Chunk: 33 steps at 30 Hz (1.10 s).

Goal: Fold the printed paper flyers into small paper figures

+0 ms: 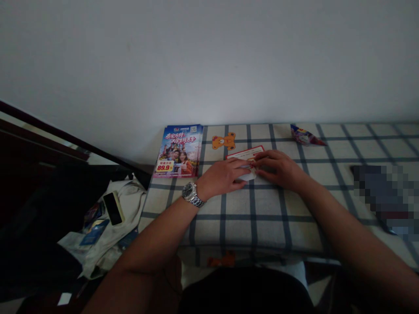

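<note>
A sheet of printed paper (246, 153) with a red border lies partly folded on the checked tablecloth, its white underside (249, 175) showing near my fingertips. My left hand (221, 176), with a metal watch (192, 193) at the wrist, holds the paper from the left, fingers laid across it. From the right, my right hand (277, 169) grips the same sheet with bent fingers. The two sets of fingertips meet over the fold, hiding much of it. Left of my hands sits a stack of colourful flyers (178, 151).
A folded paper cone (306, 135) rests at the back right. Farther right is a dark, blurred-out device (381, 196). The checked cloth (209, 222) carries a bear print (224, 141). A wall borders the back; a phone (114, 208) lies on a crumpled bag (131, 196) at lower left.
</note>
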Each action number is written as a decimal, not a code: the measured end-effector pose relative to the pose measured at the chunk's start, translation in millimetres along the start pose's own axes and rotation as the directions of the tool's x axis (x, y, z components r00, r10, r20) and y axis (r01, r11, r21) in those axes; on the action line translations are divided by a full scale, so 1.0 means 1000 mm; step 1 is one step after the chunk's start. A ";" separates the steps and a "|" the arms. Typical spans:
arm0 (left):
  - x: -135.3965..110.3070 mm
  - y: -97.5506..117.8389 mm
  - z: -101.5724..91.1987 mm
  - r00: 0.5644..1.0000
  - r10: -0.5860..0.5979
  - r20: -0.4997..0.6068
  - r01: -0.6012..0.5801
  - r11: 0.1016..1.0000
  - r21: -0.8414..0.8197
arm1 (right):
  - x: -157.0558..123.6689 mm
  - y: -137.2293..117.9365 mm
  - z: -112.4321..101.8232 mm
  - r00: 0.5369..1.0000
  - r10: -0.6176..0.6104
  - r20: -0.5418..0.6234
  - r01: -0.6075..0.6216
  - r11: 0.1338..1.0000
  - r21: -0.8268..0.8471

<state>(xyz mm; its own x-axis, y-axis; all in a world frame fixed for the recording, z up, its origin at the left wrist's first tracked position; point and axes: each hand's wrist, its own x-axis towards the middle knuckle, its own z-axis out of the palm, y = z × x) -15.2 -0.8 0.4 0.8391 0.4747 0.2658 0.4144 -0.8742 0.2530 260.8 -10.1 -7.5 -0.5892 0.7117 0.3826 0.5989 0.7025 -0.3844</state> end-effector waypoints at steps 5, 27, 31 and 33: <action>0.001 0.000 -0.005 0.999 0.040 -0.021 -0.040 0.999 0.024 | 0.000 0.001 -0.001 1.000 0.005 -0.008 -0.005 1.000 0.028; -0.001 -0.002 -0.011 1.000 0.012 -0.026 -0.013 0.999 -0.033 | -0.001 0.002 0.005 0.999 0.032 0.014 -0.032 0.999 -0.010; -0.001 -0.003 -0.009 0.999 0.007 -0.041 -0.008 0.999 -0.037 | -0.001 0.002 0.007 0.999 0.035 -0.006 -0.035 0.999 -0.011; 0.000 -0.003 -0.009 0.999 0.012 -0.041 -0.014 0.999 -0.040 | 0.000 0.002 0.008 0.999 0.032 -0.020 -0.033 0.999 -0.007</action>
<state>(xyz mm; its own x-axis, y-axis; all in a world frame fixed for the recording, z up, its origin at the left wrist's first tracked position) -20.1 2.9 7.5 0.8290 0.4679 0.3064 0.3884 -0.8758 0.2866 257.9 -9.3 -14.9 -0.5587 0.7338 0.3864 0.6218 0.6790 -0.3904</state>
